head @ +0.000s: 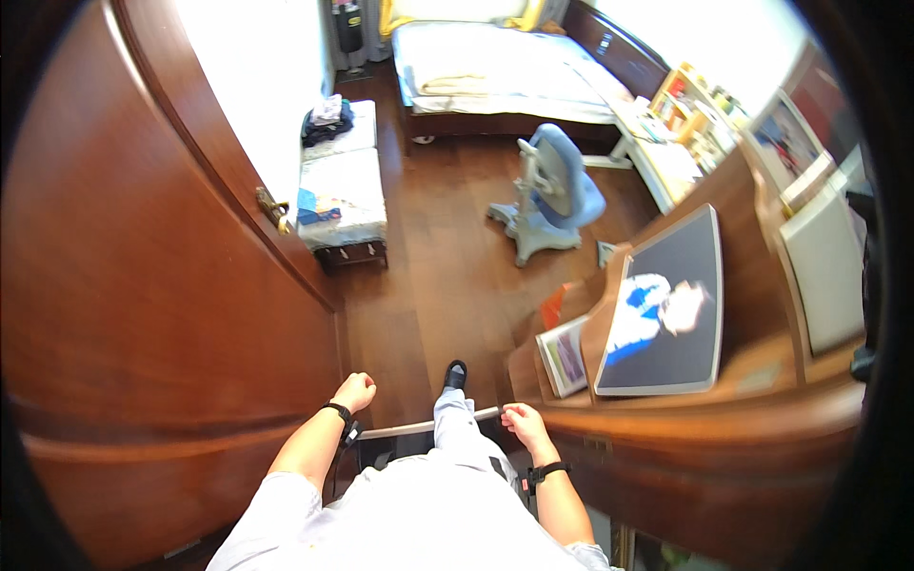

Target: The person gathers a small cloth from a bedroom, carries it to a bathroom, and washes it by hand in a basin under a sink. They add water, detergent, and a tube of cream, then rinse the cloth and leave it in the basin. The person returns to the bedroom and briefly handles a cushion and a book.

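My left hand (355,391) hangs in the air with its fingers curled in, near a large brown wooden door (178,285). No object shows in it. On the other side, my right hand (525,422) is loosely bent, its fingertips slightly apart and nothing visible between them. It is nearest to a brown wooden cabinet edge (607,421). Both wrists wear black bands. Between the hands, one foot in a dark slipper (455,375) is on the wooden floor (421,307), past a pale threshold strip (396,430).
A brass door handle (273,210) juts out at left. Beyond it stands a low bench (343,193) with folded clothes (328,120). A blue swivel chair (557,185) is ahead, before a bed (493,64) and desk (660,168). Framed pictures, including a large portrait (660,314), stand at right.
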A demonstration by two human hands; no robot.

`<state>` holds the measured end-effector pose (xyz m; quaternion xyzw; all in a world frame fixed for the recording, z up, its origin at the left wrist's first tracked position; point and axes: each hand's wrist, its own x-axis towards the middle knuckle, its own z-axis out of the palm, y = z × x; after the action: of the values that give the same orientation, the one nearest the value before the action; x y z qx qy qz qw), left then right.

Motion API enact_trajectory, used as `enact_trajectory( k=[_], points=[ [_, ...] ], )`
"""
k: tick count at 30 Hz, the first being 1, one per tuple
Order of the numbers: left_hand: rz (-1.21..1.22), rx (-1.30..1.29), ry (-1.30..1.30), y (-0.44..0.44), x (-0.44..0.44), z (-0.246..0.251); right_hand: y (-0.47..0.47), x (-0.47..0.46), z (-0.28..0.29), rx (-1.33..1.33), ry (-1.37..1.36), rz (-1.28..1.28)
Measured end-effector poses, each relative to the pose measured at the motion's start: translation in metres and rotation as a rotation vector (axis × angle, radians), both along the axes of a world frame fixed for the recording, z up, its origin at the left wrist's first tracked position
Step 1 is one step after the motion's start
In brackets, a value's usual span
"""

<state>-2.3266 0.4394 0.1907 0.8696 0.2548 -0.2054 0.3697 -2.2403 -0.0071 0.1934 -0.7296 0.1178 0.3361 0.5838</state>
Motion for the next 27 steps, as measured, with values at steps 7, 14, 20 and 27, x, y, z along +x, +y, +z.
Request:
enact_trajectory(
  k=[7, 14, 20, 27],
  points=[
    [0.17, 0.041, 0.343, 0.083, 0.05, 0.004, 0.121, 0.271, 0.024, 0.074, 0.132, 0.147],
    [0.498, -0.097, 0.347, 0.103, 0.109, -0.039, 0.237, 0.495, 0.098, 0.238, 0.107, 0.311],
    [0.298, -0.314, 0.706, 0.194, 0.273, -0.086, 0.314, 0.629, 0.116, 0.265, 0.06, 0.214],
    [0.054, 0.018, 0.14, 0.372, 0.631, -0.091, 0.381, 0.782, 0.153, 0.232, 0.081, 0.029]
  ],
)
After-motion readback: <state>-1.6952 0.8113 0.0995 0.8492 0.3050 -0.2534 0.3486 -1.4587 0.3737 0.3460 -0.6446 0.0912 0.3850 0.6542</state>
